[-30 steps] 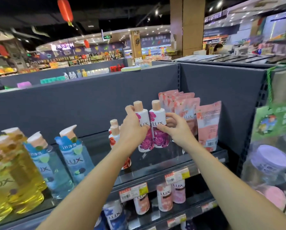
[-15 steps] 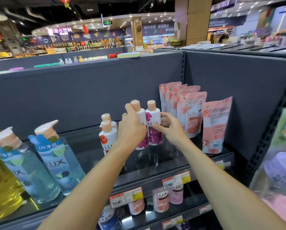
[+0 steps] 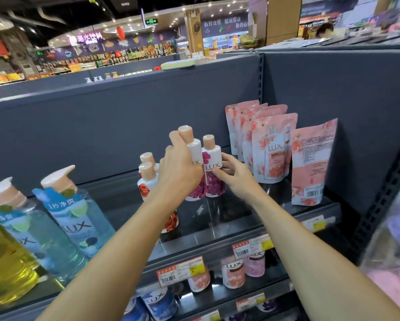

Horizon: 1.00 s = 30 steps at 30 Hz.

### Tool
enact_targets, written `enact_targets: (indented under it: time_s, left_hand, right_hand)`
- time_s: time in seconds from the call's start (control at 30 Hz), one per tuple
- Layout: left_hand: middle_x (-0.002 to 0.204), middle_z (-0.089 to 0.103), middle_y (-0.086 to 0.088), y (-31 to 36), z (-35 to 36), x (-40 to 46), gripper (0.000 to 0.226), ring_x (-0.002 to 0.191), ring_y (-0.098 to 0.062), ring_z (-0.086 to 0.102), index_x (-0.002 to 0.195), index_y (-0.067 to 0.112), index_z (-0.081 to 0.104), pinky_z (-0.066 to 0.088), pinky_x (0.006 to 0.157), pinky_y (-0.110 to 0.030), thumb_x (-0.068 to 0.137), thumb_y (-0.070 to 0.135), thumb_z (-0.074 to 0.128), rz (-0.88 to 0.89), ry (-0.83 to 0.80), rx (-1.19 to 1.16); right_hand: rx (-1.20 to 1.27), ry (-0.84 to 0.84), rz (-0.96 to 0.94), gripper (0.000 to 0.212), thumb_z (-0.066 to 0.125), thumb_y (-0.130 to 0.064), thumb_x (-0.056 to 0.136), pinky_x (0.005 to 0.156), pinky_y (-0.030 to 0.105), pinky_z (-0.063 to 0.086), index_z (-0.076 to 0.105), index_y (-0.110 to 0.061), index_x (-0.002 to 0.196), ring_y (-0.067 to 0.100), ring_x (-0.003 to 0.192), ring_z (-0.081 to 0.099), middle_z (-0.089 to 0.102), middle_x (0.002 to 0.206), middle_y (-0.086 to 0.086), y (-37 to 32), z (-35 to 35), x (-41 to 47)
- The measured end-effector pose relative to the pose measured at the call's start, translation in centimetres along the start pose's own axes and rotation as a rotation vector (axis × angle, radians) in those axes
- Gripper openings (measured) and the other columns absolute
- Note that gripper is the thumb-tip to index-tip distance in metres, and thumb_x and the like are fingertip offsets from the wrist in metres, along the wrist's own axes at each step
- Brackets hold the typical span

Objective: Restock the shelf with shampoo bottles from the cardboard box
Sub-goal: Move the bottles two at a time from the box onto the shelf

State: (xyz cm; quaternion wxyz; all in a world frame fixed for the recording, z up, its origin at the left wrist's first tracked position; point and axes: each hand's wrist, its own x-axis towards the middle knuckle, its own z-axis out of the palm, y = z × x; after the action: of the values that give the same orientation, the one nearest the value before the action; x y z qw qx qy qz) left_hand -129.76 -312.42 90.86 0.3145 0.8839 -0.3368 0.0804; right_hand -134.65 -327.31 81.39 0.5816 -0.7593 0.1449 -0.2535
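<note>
Two white LUX shampoo bottles with peach caps and magenta flowers stand side by side over the dark glossy shelf (image 3: 229, 218). My left hand (image 3: 179, 172) is wrapped around the left bottle (image 3: 194, 147). My right hand (image 3: 235, 177) grips the right bottle (image 3: 211, 158) low on its label. Just left of them stand two more white bottles with red flowers (image 3: 148, 179), one behind the other, partly hidden by my left forearm. The cardboard box is out of view.
Pink LUX refill pouches (image 3: 270, 149) lean against the grey back panel to the right, one more pouch (image 3: 310, 165) further right. Blue pump bottles (image 3: 76, 223) and yellow ones (image 3: 4, 262) fill the shelf's left. Price tags (image 3: 182, 271) line the shelf edge; smaller bottles stand below.
Both hands moved the two magenta-flower bottles lower and deeper toward the shelf surface. The camera view dropped and closed in on the shelf.
</note>
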Motion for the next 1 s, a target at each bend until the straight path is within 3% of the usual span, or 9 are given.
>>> enact_targets:
  time_s: [0.3, 0.43, 0.77, 0.9, 1.0]
  left_hand:
    - [0.102, 0.058, -0.011, -0.1, -0.2, 0.1, 0.049, 0.087, -0.028, 0.059, 0.119, 0.014, 0.029, 0.044, 0.064, -0.037, 0.083, 0.010, 0.063, -0.019, -0.008, 0.019]
    - [0.102, 0.057, -0.011, 0.1, -0.3, 0.3, 0.050, 0.090, -0.032, 0.060, 0.115, 0.017, 0.027, 0.053, 0.075, -0.049, 0.082, 0.010, 0.064, -0.034, -0.018, 0.027]
    - [0.110, 0.057, -0.013, -0.2, -0.6, 0.4, 0.058, 0.096, -0.031, 0.059, 0.125, 0.014, 0.028, 0.053, 0.079, -0.046, 0.084, 0.011, 0.068, -0.048, -0.030, 0.018]
    - [0.112, 0.056, -0.012, -0.3, -0.4, 0.7, 0.059, 0.097, -0.030, 0.059, 0.126, 0.014, 0.027, 0.054, 0.079, -0.045, 0.084, 0.012, 0.068, -0.050, -0.031, 0.024]
    - [0.106, 0.054, -0.010, -0.4, 0.0, 1.1, 0.056, 0.093, -0.029, 0.057, 0.124, 0.014, 0.027, 0.051, 0.075, -0.044, 0.084, 0.011, 0.066, -0.056, -0.034, 0.026]
  right_hand:
    - [-0.078, -0.018, 0.048, 0.048, 0.059, -0.026, 0.097, 0.104, 0.047, 0.048, 0.043, -0.024, 0.142, 0.019, 0.119, 0.056, 0.057, 0.137, 0.004, -0.6, -0.2, 0.2]
    - [-0.093, -0.016, 0.056, 0.048, 0.060, -0.026, 0.096, 0.102, 0.049, 0.049, 0.043, -0.025, 0.142, 0.022, 0.121, 0.057, 0.058, 0.135, 0.003, -0.6, -0.4, 0.0]
    - [-0.090, -0.038, 0.067, 0.051, 0.059, -0.026, 0.097, 0.105, 0.051, 0.046, 0.041, -0.026, 0.144, 0.021, 0.125, 0.055, 0.056, 0.139, 0.003, 0.0, -0.4, -0.2]
    - [-0.183, -0.047, 0.109, 0.071, 0.061, -0.046, 0.092, 0.110, 0.051, 0.040, 0.027, -0.029, 0.152, 0.019, 0.135, 0.046, 0.048, 0.149, -0.002, 0.3, -0.6, -1.1]
    - [-0.410, -0.045, 0.125, 0.091, 0.058, -0.070, 0.080, 0.114, 0.048, 0.034, 0.023, -0.029, 0.154, 0.015, 0.142, 0.036, 0.036, 0.156, -0.008, 0.6, -1.7, -3.9]
